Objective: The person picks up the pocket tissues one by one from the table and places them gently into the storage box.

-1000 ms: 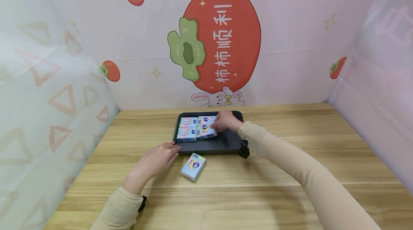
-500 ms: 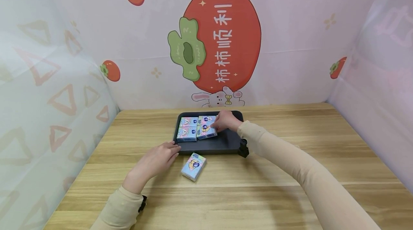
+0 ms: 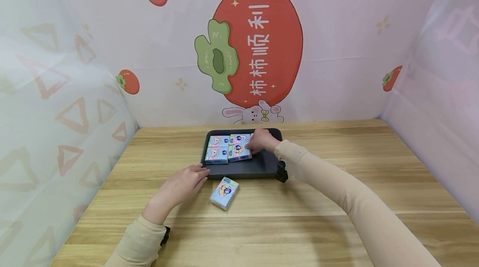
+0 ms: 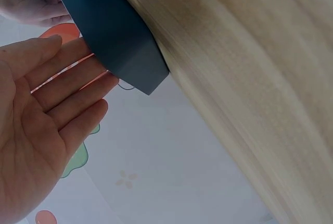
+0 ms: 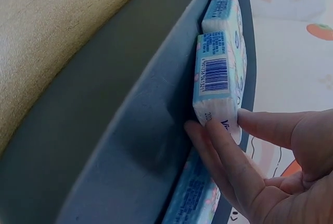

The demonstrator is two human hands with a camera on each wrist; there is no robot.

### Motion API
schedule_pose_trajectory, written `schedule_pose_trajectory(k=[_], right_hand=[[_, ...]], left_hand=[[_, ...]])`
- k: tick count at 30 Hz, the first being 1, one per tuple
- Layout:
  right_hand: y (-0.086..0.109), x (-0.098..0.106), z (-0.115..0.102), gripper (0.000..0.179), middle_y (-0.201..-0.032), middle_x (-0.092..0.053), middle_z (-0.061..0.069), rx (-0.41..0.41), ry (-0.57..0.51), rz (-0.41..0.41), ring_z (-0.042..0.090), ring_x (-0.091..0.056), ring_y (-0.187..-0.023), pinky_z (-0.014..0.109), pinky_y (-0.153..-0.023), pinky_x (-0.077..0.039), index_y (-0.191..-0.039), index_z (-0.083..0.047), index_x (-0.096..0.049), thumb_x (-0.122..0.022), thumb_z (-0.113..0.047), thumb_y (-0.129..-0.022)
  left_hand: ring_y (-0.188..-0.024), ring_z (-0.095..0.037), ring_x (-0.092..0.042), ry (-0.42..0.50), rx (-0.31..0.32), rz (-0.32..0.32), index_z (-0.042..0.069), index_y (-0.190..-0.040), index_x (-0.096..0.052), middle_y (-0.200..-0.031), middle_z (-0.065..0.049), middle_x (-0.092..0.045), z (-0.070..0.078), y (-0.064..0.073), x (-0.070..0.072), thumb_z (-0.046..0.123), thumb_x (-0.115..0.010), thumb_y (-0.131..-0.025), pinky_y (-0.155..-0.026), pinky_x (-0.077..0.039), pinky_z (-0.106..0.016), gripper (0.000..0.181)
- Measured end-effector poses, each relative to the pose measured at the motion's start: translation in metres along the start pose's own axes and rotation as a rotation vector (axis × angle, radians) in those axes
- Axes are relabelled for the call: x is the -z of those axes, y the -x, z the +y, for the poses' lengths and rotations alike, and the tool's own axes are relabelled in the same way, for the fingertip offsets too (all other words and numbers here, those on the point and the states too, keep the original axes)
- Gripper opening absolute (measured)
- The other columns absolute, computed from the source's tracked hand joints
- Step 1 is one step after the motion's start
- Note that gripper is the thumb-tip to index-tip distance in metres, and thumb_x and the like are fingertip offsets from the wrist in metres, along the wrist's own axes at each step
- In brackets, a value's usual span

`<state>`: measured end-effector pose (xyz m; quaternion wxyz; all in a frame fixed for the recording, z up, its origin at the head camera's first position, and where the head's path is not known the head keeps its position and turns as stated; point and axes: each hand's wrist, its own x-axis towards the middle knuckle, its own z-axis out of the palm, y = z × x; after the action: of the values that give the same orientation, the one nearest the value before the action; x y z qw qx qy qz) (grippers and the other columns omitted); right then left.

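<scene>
A dark tray (image 3: 258, 169) on the table holds several small blue tissue packs, lying in rows on its left side. My right hand (image 3: 262, 140) reaches in from the right and pinches the end of the tissue pack (image 5: 213, 73) at the front of the second column, thumb on one side and fingers on the other. Another pack (image 5: 192, 187) lies partly behind those fingers. My left hand (image 3: 183, 186) rests with straight fingers against the tray's front left corner; the left wrist view shows its palm and fingertips touching the tray wall (image 4: 119, 41).
A loose tissue pack (image 3: 224, 193) lies at an angle on the wooden table (image 3: 262, 233), just in front of the tray. Patterned cloth walls (image 3: 337, 71) stand behind and at both sides. A black wrist device (image 3: 282, 171) hangs beside the tray's front right corner.
The tissue pack in my right hand has turned very slightly, sitting a little straighter against its neighbours. My left hand, the tray and the loose pack stay where they were.
</scene>
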<state>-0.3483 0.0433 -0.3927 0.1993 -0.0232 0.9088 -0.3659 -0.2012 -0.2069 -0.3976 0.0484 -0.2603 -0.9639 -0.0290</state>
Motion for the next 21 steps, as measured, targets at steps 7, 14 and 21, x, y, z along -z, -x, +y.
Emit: schedule_pose_trajectory(k=[7,14,21], right_hand=[[-0.0026,-0.0009,0.0003,0.025,-0.084,-0.071,0.01,-0.022,-0.015,0.001,0.016,-0.068,-0.068,0.03,-0.071,-0.06,-0.1,0.003,-0.071,-0.073,-0.016,-0.084],[-0.0042,-0.0006,0.0001,0.024,-0.082,-0.071,0.011,-0.04,-0.021,0.003,0.015,-0.068,-0.065,0.031,-0.073,-0.06,-0.098,0.003,-0.069,-0.074,-0.016,-0.083],[-0.005,-0.0014,0.0005,0.026,-0.082,-0.07,0.01,-0.045,-0.014,0.014,0.015,-0.069,-0.065,0.032,-0.072,-0.06,-0.099,0.004,-0.066,-0.074,-0.015,-0.082]], left_hand=[[-0.113,-0.03,-0.061,0.003,0.01,-0.011,0.007,-0.117,-0.068,-0.121,-0.016,-0.064,0.0005,0.0001,0.0007,0.019,-0.057,-0.095,-0.094,-0.052,-0.047,0.027],[-0.114,-0.031,-0.06,-0.001,0.009,-0.012,0.006,-0.117,-0.068,-0.121,-0.016,-0.064,0.0007,0.0009,0.0009,0.018,-0.057,-0.095,-0.094,-0.051,-0.047,0.028],[-0.114,-0.031,-0.06,0.003,0.005,-0.013,0.006,-0.117,-0.067,-0.122,-0.017,-0.063,0.0007,0.0016,0.0009,0.018,-0.057,-0.095,-0.095,-0.051,-0.047,0.028]])
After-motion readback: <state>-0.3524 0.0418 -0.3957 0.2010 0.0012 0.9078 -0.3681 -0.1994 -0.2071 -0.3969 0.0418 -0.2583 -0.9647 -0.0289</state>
